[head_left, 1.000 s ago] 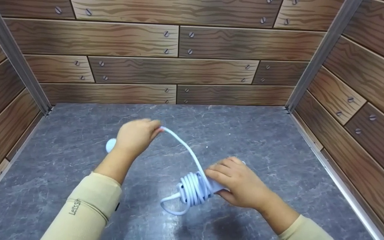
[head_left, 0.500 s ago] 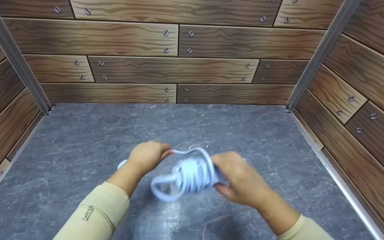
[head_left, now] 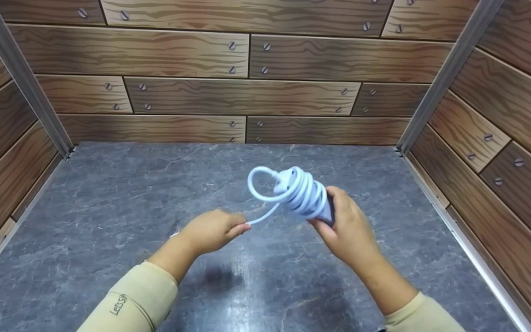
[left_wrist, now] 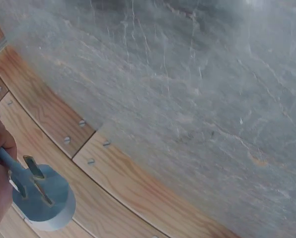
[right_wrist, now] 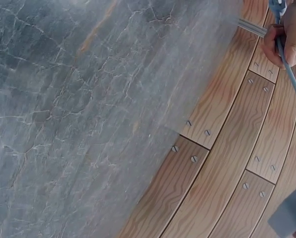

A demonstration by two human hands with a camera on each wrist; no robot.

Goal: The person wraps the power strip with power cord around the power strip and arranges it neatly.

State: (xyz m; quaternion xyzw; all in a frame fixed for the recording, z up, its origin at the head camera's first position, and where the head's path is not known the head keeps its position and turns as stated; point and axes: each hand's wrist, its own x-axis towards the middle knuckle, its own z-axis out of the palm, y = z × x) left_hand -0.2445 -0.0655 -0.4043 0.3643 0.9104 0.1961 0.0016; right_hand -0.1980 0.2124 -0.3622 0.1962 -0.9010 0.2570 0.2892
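Observation:
My right hand (head_left: 351, 226) grips one end of a pale power strip (head_left: 328, 214), held in the air at a tilt. White cord (head_left: 309, 193) is wound round its body in several turns, and a loop (head_left: 252, 186) of it stands out at the far end. From the coil a short free length runs to my left hand (head_left: 212, 230), which pinches it between thumb and fingers. In the left wrist view the cord's plug (left_wrist: 48, 198), with three flat prongs, hangs beside the left hand. The right wrist view shows the strip's bare end (right_wrist: 291, 213) at the lower right.
A grey marbled tabletop (head_left: 155, 184) lies below both hands. Wood-patterned panels (head_left: 182, 94) wall it at the back and both sides, with metal posts (head_left: 440, 78) at the corners.
My right hand has swung the strip's coiled end up and away. My left hand has come down and to the right, still pinching the cord. The free cord between the hands looks shorter.

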